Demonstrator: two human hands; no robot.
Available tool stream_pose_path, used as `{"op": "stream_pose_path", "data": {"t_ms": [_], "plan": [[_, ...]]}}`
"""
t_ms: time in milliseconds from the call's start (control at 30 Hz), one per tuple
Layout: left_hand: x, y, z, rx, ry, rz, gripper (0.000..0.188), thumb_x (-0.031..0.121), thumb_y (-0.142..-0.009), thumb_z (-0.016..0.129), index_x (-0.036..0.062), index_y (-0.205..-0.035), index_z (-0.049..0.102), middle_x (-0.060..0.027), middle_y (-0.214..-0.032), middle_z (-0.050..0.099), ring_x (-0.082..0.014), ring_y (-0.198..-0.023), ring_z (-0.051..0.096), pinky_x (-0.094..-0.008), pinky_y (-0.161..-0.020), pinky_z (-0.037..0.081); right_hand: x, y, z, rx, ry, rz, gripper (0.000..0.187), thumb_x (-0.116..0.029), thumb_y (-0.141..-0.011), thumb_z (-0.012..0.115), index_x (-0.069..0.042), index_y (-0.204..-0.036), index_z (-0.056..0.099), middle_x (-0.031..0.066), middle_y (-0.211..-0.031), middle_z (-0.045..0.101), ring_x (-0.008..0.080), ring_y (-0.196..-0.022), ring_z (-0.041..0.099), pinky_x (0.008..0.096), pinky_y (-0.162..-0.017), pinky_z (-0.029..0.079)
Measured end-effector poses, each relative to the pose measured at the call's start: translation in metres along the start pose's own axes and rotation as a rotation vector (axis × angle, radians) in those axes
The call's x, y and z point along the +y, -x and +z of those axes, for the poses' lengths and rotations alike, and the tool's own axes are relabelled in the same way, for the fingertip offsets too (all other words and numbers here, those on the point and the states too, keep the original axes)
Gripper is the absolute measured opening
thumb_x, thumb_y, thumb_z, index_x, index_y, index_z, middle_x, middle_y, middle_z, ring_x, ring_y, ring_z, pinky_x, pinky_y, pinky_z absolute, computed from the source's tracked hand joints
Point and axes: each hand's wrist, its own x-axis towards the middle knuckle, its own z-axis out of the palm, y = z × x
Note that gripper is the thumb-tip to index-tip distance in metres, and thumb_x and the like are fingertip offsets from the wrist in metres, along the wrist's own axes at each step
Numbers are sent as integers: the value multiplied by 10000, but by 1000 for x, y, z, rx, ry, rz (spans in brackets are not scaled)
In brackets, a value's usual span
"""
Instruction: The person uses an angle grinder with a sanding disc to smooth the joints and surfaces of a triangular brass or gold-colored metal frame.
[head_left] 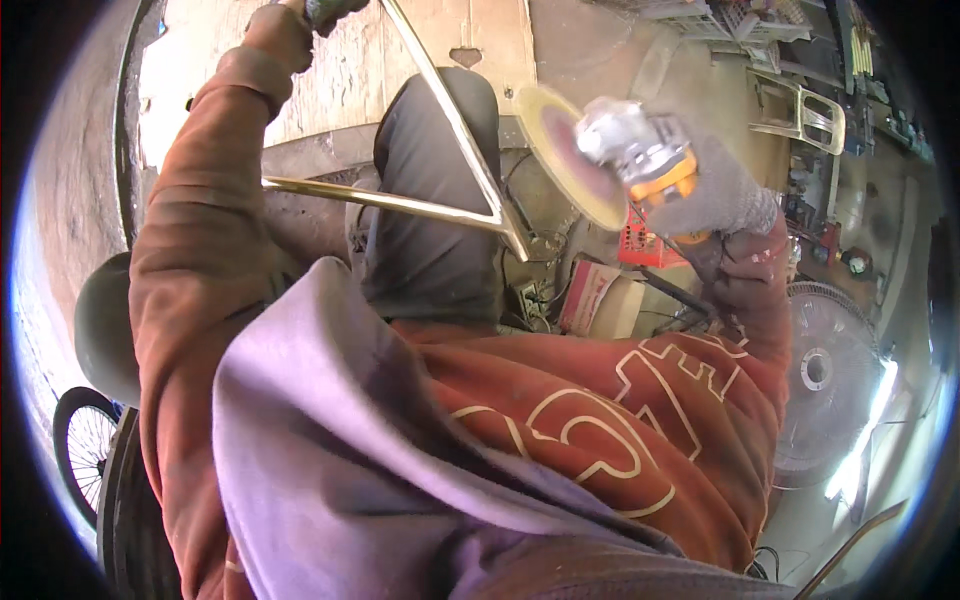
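In my right hand (pixel 715 185), gloved in grey, is an angle grinder (pixel 635 150) with a silver head and a yellow-orange part. Its large yellowish disc (pixel 570 155) looks blurred and stands a short way right of the metal tube frame (pixel 455 125), apart from it. Shiny and gold-toned, this frame has two tubes meeting at a pointed corner over my bent leg (pixel 435 200). At the top edge my left hand (pixel 325 12), in a dark glove, is closed on the frame; the picture cuts off part of that grip.
Flattened cardboard (pixel 340 85) lies on the floor ahead. Below the grinder are a red crate (pixel 640 240) and an open cardboard box (pixel 605 300). A large fan (pixel 812 370) stands at my right, near a metal frame (pixel 800 110). A spoked wheel (pixel 85 455) is at left.
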Motion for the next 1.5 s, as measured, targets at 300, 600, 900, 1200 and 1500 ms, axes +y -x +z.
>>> {"op": "stream_pose_path", "data": {"t_ms": [300, 600, 900, 1200, 1500], "plan": [[-9, -3, 3, 4, 41, -12, 619, 591, -825, 772, -19, -899, 701, -83, -686, 596, -199, -512, 539, -365, -430, 439, 106, 5, 15, 294, -506, -25, 867, -190, -678, 909, -7, -1420, 501, 114, -1196, 676, 199, -1028, 694, 356, -872, 593], [-18, -1, 14, 0, 81, -60, 615, 582, -831, 774, -24, -896, 690, -73, -667, 575, -188, -480, 520, -357, -397, 432, 158, -37, 79, 414, -1191, -138, 744, -367, -860, 735, -28, -1456, 445, 151, -1149, 640, 239, -880, 680, 384, -716, 604], [-37, -8, 21, -31, 114, -184, 646, 613, -830, 760, -22, -923, 693, -56, -655, 546, -183, -470, 496, -353, -414, 433, 229, -180, 107, 30, -1757, -240, 642, -434, -891, 693, -26, -1367, 558, 198, -1131, 652, 285, -887, 665, 440, -762, 564], [-33, -28, -56, 83, 313, -90, 624, 675, -883, 702, 59, -810, 646, 16, -525, 463, -127, -403, 419, -309, -375, 337, 241, -301, 131, 472, -52, 384, 619, -455, -881, 705, -18, -1306, 601, 199, -1119, 673, 291, -911, 678, 440, -788, 564], [-71, 1, -195, 498, 613, -9, 482, 616, -926, 694, 205, -709, 568, 101, -554, 380, -47, -408, 280, -259, -392, 195, 228, -351, 144, 341, 279, 595, 602, -477, -871, 717, -10, -1244, 643, 199, -1107, 695, 298, -935, 691, 440, -813, 563]]}}
